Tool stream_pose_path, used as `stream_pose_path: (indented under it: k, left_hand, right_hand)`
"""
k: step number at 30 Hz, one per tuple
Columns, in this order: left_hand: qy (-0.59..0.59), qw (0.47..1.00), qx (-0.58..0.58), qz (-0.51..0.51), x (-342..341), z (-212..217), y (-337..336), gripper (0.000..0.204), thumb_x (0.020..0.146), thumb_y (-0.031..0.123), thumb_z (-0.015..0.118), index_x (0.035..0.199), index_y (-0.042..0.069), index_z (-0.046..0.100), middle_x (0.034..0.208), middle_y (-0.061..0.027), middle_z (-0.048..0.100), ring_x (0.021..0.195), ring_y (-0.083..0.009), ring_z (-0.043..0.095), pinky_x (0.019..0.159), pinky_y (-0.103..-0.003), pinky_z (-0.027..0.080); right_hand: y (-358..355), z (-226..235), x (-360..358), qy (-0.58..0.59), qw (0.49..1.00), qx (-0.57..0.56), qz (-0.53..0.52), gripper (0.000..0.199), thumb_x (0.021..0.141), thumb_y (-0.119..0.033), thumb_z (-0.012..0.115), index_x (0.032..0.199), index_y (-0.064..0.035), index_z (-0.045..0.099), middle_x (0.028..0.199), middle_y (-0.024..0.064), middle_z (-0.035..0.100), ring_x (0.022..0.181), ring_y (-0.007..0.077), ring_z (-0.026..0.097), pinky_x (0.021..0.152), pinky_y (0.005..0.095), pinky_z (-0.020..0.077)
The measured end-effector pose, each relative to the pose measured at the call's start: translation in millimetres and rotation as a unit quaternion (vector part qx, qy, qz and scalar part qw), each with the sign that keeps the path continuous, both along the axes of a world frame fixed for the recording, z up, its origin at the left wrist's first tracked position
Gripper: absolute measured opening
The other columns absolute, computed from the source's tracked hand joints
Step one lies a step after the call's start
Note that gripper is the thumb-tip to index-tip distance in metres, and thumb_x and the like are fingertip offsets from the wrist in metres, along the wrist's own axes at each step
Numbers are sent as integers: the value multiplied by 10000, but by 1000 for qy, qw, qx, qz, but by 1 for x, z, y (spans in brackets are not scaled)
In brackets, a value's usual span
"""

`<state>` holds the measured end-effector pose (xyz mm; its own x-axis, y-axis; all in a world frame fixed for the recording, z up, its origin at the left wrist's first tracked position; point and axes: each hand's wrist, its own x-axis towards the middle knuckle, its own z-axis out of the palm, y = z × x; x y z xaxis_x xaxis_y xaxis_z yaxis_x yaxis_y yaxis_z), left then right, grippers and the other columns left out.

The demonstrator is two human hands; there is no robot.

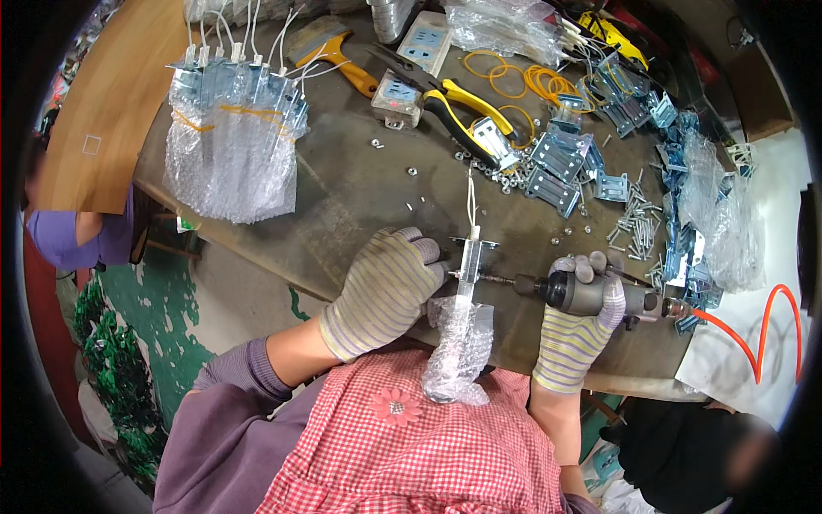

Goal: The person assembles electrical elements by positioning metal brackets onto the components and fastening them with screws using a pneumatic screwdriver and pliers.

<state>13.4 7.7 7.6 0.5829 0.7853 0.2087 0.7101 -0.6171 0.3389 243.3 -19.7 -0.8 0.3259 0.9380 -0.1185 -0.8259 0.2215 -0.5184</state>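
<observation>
My right hand (578, 324), in a striped knit glove, is wrapped round a dark air screwdriver (591, 294) with an orange hose. Its bit points left and reaches the side of a metal bracket (468, 259). That bracket sits at the top of a slim part with white wires, whose lower length is wrapped in bubble wrap (461, 351) and hangs over the table's edge against the checked apron. My left hand (390, 287), gloved alike, closes its fingers at the bracket's left side, gripping something there; its fingertips are partly hidden.
Several bubble-wrapped wired parts (231, 154) lie bundled at the far left. Pliers (467, 120), a scraper (342, 64), metal brackets (556, 163), loose screws (635, 221) and yellow bands (548, 84) lie beyond my hands. Other people sit at the left and lower right.
</observation>
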Motion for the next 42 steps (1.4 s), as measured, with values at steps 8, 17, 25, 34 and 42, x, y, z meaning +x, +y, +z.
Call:
stream_pose_path:
  k: [8,17,25,34,42]
  left_hand:
    - [13,999,-31,-17,-1,3,1,198,762,214,579,858,70,675,852,-74,600,864,-261,579,744,-402,471]
    - [-9,999,-43,7,-8,25,19,236,774,164,627,987,75,677,904,-108,626,870,-302,598,768,-418,484]
    - [199,969,142,-28,14,46,141,192,805,51,617,982,54,688,1048,-149,637,1083,-308,609,1036,-399,421]
    - [-216,959,183,-2,-4,65,125,264,805,43,654,1058,-25,678,918,-199,639,826,-294,628,768,-376,531]
    - [-573,804,-133,85,-4,22,11,617,885,172,650,1404,-64,416,1379,-183,483,1245,-317,524,1079,-505,404]
  right_hand:
    - [1,1,-4,-37,999,-16,-15,559,889,-244,666,1368,-58,446,1013,57,555,880,167,523,922,378,411]
    - [3,-1,-1,-27,1000,2,-2,557,899,-233,659,1380,-62,437,1024,57,525,884,172,511,934,385,412]
    - [2,-2,3,-2,999,25,29,519,915,-200,637,1378,-64,446,1009,42,501,901,169,503,955,376,423]
    - [1,9,-8,0,1000,9,9,427,898,-142,639,1289,-26,514,987,54,494,884,164,500,907,344,432]
    - [3,4,-3,-35,999,-2,16,565,909,-209,646,1402,-58,414,1034,36,477,898,164,497,962,366,410]
